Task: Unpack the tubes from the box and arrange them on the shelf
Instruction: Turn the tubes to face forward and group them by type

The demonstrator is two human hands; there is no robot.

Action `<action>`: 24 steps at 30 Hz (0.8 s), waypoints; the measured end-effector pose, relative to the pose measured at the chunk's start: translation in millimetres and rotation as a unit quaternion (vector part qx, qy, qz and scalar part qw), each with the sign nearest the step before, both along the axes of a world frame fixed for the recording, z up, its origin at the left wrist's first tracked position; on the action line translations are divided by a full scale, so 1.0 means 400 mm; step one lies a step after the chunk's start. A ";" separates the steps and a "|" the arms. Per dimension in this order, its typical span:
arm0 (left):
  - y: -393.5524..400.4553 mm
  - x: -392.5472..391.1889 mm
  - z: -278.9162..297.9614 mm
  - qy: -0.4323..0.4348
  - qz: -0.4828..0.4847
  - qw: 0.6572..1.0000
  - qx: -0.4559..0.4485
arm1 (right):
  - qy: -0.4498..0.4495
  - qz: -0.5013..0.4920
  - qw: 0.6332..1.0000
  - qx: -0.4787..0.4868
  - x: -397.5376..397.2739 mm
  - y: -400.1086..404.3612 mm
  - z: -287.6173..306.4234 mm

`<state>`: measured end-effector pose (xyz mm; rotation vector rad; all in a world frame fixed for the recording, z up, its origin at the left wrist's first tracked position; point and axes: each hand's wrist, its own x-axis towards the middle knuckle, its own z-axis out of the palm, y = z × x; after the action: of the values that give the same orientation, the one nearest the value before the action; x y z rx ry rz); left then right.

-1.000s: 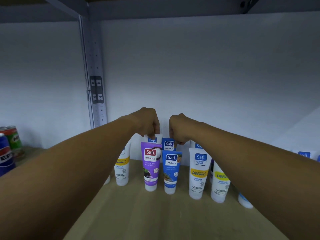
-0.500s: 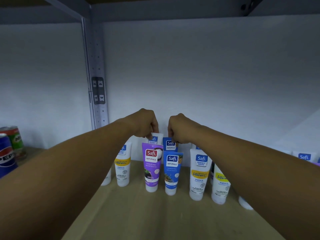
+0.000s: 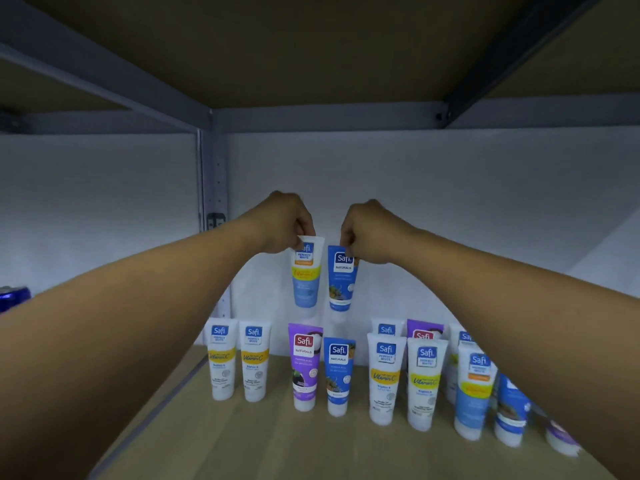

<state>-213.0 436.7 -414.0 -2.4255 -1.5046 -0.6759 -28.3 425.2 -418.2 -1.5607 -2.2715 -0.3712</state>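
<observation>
**Two tubes held above the shelf row**

The white-and-blue tube (image 3: 304,271) hangs cap down from the left hand (image 3: 282,223). The left grip pinches its flat top edge between thumb and fingers. The tube is clear of the shelf (image 3: 277,441) and above the standing row.

The blue tube (image 3: 342,278) hangs just beside it, to the right, also cap down. The right hand (image 3: 372,233) pinches its top edge; this grip is likewise closed on the tube. The two tubes are near each other but do not touch. Both hands are level with each other, in front of the white back wall (image 3: 450,209).

Below the held tubes, more tubes stand on their caps on the shelf:

- Directly beneath: a purple tube (image 3: 304,367) and a second blue one (image 3: 338,375), side by side.
- To the left: two white tubes with yellow bands (image 3: 237,362), standing together.
- To the right: a white group (image 3: 405,379) with further tubes behind it, partly hidden by the right forearm.
- Far right: blue-and-white tubes (image 3: 491,400), blurred.

A grey upright post (image 3: 213,188) runs down the back wall to the left of the hands. The brown underside of the next shelf board (image 3: 311,46) spans the top of the view. At the far left edge, part of a blue can (image 3: 14,296) shows above the left forearm.
</observation>
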 end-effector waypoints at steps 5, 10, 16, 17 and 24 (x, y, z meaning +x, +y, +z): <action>-0.141 0.004 0.024 0.006 -0.005 1.000 -0.018 | 0.009 -0.004 1.000 -0.005 0.018 -0.139 0.039; -0.277 0.009 -0.054 0.004 -0.024 0.998 -0.061 | 0.028 -0.005 0.998 -0.048 0.043 -0.279 -0.012; -0.378 0.016 -0.178 -0.024 -0.039 0.992 -0.114 | 0.035 -0.009 0.994 -0.100 0.080 -0.387 -0.134; -0.391 0.017 -0.199 -0.030 -0.042 0.991 -0.122 | 0.037 -0.010 0.994 -0.106 0.087 -0.402 -0.157; -0.438 0.013 -0.298 -0.052 -0.043 0.987 -0.146 | 0.057 -0.027 0.988 -0.139 0.119 -0.462 -0.274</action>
<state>-207.9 261.7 -533.1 -2.7237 -1.6491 -0.6468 19.4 240.4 -527.6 -1.7290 -2.2723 0.0238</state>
